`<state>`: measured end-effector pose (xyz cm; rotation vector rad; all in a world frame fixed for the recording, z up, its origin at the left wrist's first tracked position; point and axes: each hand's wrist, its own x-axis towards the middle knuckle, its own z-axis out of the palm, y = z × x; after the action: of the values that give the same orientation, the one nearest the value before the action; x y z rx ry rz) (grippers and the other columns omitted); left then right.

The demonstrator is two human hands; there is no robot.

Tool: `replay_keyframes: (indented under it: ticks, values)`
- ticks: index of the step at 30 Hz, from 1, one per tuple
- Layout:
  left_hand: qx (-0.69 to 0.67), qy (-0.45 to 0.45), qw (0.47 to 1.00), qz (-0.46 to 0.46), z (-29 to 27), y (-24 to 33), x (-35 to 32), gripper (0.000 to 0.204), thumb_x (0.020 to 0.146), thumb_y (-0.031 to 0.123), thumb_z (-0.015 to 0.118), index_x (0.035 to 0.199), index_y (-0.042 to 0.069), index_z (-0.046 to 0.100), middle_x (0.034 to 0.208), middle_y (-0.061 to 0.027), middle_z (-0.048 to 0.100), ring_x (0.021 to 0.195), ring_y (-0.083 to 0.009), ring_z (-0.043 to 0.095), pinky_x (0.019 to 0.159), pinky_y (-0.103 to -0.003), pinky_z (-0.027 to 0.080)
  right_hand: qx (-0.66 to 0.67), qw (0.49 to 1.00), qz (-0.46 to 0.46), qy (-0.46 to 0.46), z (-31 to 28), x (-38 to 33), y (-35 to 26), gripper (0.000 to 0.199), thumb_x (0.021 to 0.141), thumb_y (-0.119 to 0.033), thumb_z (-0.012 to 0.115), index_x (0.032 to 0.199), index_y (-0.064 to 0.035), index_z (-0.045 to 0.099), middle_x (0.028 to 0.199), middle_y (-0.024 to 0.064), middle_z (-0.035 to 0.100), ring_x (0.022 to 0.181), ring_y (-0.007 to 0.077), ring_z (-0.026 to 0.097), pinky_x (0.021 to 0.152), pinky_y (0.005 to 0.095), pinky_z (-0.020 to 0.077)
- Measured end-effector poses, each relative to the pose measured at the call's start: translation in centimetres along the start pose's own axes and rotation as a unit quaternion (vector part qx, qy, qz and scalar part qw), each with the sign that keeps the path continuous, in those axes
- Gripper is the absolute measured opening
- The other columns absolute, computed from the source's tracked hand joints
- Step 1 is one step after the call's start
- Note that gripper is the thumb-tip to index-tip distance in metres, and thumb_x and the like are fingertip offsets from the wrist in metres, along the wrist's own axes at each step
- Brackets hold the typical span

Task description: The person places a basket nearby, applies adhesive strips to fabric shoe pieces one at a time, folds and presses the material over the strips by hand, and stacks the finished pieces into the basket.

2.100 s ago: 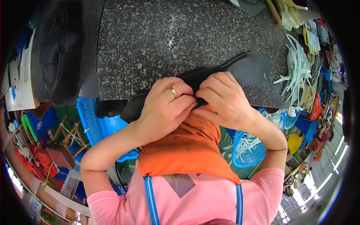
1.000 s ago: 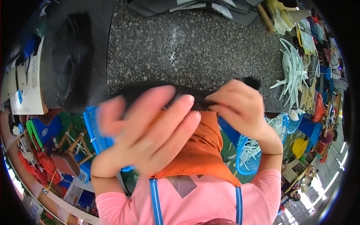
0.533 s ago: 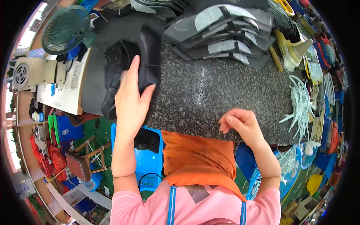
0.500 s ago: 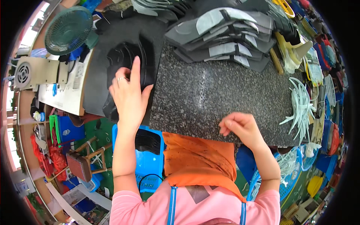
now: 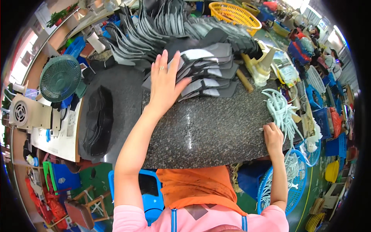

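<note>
My left hand (image 5: 165, 83) is open, fingers spread, over the left end of a fanned stack of grey shaped pieces with white patches (image 5: 210, 71). Whether it touches them I cannot tell. At the right side of the speckled stone worktop (image 5: 208, 131), my right hand (image 5: 273, 138) is closed, fingertips down near the surface. What it holds, if anything, is too small to make out. Just beyond it lies a bundle of pale blue-green strips (image 5: 281, 110). Black curved pieces (image 5: 98, 120) lie overlapped on the dark mat (image 5: 125, 100) at the left.
More grey pieces (image 5: 170, 25) stand in rows at the back. A green fan (image 5: 60, 78) is at the left, and a yellow basket (image 5: 235, 17) at the far side. Below the front edge are a blue bin (image 5: 154, 201) and a blue basket of strips (image 5: 301, 181).
My left hand has left the black pieces and moved right to the grey stack. My right hand has moved right, beside the strips. The view has shifted, showing more of the back.
</note>
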<state>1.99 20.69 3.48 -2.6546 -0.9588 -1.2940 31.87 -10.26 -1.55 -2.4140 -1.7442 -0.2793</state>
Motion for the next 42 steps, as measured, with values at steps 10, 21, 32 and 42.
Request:
replay_keyframes:
  ticks: [10,21,32,42]
  values:
    - [-0.093,-0.01,0.996,0.013,-7.5,5.3,-1.3,0.046,0.083,-0.005,0.055,0.127,0.006,0.063,0.124,-0.0141,0.063,0.114,-0.032,0.06,0.099,-0.044,0.045,0.023,0.997,-0.077,-0.012,-1.6,-0.4,0.5,0.032,0.075,0.007,0.06,0.105,-0.0051,0.063,0.109,0.0116,0.061,0.099,0.0335,0.057,0.088,0.0415,0.0472]
    - [-0.192,-0.195,0.961,-0.047,-8.2,12.1,-16.4,0.059,0.073,0.014,0.08,0.128,0.005,0.06,0.133,-0.0157,0.058,0.129,-0.0409,0.046,0.108,-0.053,0.035,0.352,0.931,-0.014,0.099,-2.2,3.2,-5.0,0.012,0.087,-0.004,0.064,0.099,-0.0066,0.066,0.092,0.0036,0.07,0.098,0.0218,0.065,0.117,0.0477,0.025]
    - [-0.469,-0.17,0.82,-0.28,-4.1,15.0,-11.7,0.014,0.085,0.001,0.073,0.098,-0.001,0.07,0.084,-0.0067,0.072,0.08,-0.0102,0.067,0.073,-0.024,0.052,0.431,0.878,-0.201,0.047,-1.5,0.4,-12.5,0.037,0.077,-0.003,0.073,0.111,-0.0082,0.061,0.088,0.0008,0.07,0.079,0.0199,0.066,0.104,0.0467,0.0402]
    - [-0.41,-0.121,0.811,-0.399,-8.1,12.3,-14.7,0.005,0.084,0.002,0.074,0.088,0.003,0.072,0.078,-0.0072,0.073,0.067,-0.0093,0.066,0.061,-0.025,0.052,-0.084,0.964,-0.208,0.14,-0.5,5.3,-1.3,0.025,0.081,-0.017,0.073,0.104,-0.0153,0.066,0.092,0.002,0.058,0.096,0.0214,0.057,0.105,0.0461,0.0372]
